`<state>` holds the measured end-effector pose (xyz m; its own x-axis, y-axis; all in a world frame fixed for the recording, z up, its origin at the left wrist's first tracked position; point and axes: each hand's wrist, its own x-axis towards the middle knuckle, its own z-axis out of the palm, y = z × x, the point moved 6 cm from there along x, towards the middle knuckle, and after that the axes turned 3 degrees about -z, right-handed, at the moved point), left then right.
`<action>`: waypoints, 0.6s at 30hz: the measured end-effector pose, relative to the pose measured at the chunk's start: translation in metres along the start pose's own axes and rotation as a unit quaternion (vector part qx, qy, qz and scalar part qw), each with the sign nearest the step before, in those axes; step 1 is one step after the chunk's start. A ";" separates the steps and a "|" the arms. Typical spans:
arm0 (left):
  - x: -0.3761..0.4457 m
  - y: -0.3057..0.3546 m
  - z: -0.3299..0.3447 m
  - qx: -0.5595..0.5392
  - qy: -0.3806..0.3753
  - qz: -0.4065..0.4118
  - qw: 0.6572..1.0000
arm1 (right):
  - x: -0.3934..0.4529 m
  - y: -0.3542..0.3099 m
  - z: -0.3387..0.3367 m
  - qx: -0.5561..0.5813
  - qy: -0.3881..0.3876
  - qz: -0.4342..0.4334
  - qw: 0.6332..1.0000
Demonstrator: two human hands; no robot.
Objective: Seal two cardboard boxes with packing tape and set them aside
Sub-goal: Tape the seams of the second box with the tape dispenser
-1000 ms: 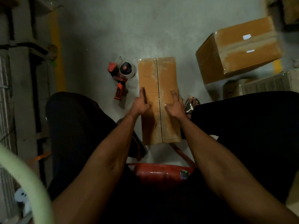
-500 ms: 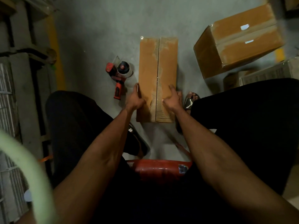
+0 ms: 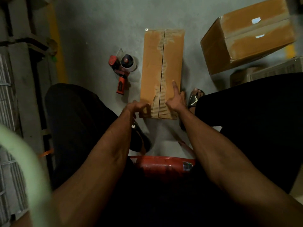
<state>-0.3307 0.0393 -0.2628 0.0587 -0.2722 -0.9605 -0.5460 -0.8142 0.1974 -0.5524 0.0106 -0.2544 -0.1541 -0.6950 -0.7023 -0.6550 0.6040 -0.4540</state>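
Head view
Box point(image 3: 162, 69): flat on the floor point(image 3: 98, 27), long axis running away from the person, centre seam along it.
Left hand point(image 3: 136, 107): at box's near-left corner, fingers curled over the edge.
Right hand point(image 3: 176, 99): on box's near-right top, forefinger straight, pressing; grip loose.
Tape gun point(image 3: 122, 69): just left of box, handle toward person.
Second box point(image 3: 246, 36): right of box, tilted.
Writing: none readable.

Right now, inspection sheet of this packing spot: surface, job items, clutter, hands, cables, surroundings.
Surface: grey concrete floor, bare patches.
Job's things: long brown cardboard box, flaps closed, seam untaped; larger taped brown cardboard box aside, tilted; red tape dispenser lying left of long box.
Clutter: red plastic stool under the person.
Hands: left hand at near-left corner; right hand flat on top.
Cables: nothing seen.
Surroundings: yellow floor line; metal grilles left.
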 end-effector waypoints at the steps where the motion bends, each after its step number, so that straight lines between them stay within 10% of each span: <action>1: 0.003 -0.012 0.002 -0.046 -0.017 -0.013 0.999 | -0.001 0.000 0.001 -0.001 -0.004 0.004 1.000; 7: -0.001 0.022 0.001 -0.024 -0.027 0.015 0.999 | 0.004 0.007 0.003 0.013 -0.001 0.023 1.000; 14: 0.003 0.038 -0.053 -0.267 0.204 0.101 0.936 | 0.008 -0.021 0.024 0.187 -0.019 0.058 0.980; 18: -0.011 0.056 -0.047 -0.009 0.252 0.098 0.963 | 0.006 -0.028 0.036 0.218 -0.053 0.055 0.973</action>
<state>-0.3227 -0.0270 -0.2320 0.3558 -0.6321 -0.6883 -0.5742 -0.7290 0.3727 -0.5083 0.0035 -0.2659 -0.1139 -0.5865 -0.8019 -0.2584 0.7969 -0.5461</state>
